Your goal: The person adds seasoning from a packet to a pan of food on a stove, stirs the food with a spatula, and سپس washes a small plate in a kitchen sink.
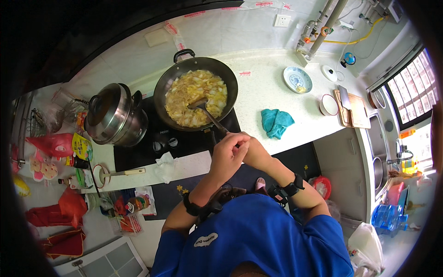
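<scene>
A dark wok (pixel 230 86) on the black stove holds chopped pale cabbage and thin noodle-like strands in liquid (pixel 187 93). The head of a metal spatula (pixel 214 119) rests in the food, and its handle slants down towards me. My left hand (pixel 226 150) is closed around the handle's end, its fingers overlapping my right hand. My right hand (pixel 255 152) is closed at the same handle, its fingers largely hidden behind the left. Both hands are just outside the wok's near rim. Left of the wok stands a lidded steel steamer pot (pixel 121 117).
A teal cloth (pixel 277 123), a patterned plate (pixel 298 79), a bowl (pixel 328 105) and a cleaver (pixel 344 97) on a cutting board (pixel 360 110) lie right. A white paper towel (pixel 166 166) and a ladle (pixel 128 172) are at the counter's near left edge. The sink (pixel 378 138) is far right.
</scene>
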`<state>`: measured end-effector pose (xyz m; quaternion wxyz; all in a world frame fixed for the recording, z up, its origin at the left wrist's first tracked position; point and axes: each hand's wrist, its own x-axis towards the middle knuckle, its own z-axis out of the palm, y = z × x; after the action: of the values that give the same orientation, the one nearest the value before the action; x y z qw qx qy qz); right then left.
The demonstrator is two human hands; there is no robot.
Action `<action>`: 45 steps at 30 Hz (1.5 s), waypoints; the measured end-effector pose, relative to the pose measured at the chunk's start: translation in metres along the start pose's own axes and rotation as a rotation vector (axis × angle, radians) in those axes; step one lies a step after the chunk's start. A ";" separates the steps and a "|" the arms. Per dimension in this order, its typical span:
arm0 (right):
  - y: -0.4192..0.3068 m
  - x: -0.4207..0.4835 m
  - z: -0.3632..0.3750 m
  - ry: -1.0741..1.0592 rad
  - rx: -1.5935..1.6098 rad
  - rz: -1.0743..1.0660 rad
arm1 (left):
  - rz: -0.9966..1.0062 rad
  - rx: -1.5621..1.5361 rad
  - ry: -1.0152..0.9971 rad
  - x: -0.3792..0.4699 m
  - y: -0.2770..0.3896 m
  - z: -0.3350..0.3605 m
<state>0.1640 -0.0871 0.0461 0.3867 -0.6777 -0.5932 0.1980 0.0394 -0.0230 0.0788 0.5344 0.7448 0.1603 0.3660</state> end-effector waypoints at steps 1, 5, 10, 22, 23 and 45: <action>0.005 -0.002 -0.010 -0.027 0.115 0.027 | -0.002 0.023 -0.019 0.004 0.002 0.012; 0.028 -0.023 -0.069 -0.025 0.123 0.107 | -0.031 -0.029 -0.036 0.025 0.012 0.068; 0.090 -0.059 -0.143 0.066 0.078 0.167 | -0.087 -0.042 -0.146 0.054 0.005 0.163; 0.209 -0.120 -0.257 0.209 0.159 0.376 | -0.513 -0.230 -0.389 0.114 -0.051 0.314; 0.216 -0.118 -0.261 0.211 0.164 0.393 | -0.542 -0.248 -0.405 0.122 -0.055 0.319; 0.324 0.047 -0.306 0.256 -0.038 0.528 | -0.900 -0.799 0.105 0.298 -0.255 0.363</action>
<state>0.6072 -0.1292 -0.0005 0.3809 -0.8352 -0.3462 0.1935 0.5407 0.0145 -0.1012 0.8666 0.3264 0.3361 0.1719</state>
